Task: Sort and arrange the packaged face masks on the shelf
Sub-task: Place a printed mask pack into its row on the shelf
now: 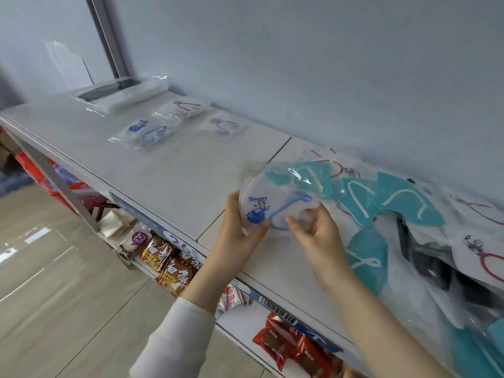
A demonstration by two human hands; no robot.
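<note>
The packaged face mask (272,207) in hand is white, printed in blue with the word "Beauty" above a small figure in a gown, and it has a blue ear loop. It is held just above the white top shelf (177,170), at the left edge of the heap of packaged masks (395,203), mostly teal, that lies to the right against the wall. The left hand (240,227) has its grip closed on the pack's left edge, thumb on the printed face and fingers curled behind. The right hand (313,230) pinches the pack's right edge, thumb on top, its grip narrow. Far left on the shelf lie three packs, apart from one another: a blue-print mask (144,132), a red-loop mask (182,109) and a purple-print mask (222,126). On the lower shelf, brown noodle packets (174,268) read "白象", and a snack pack (136,240) with a purple badge reads "3+2".
</note>
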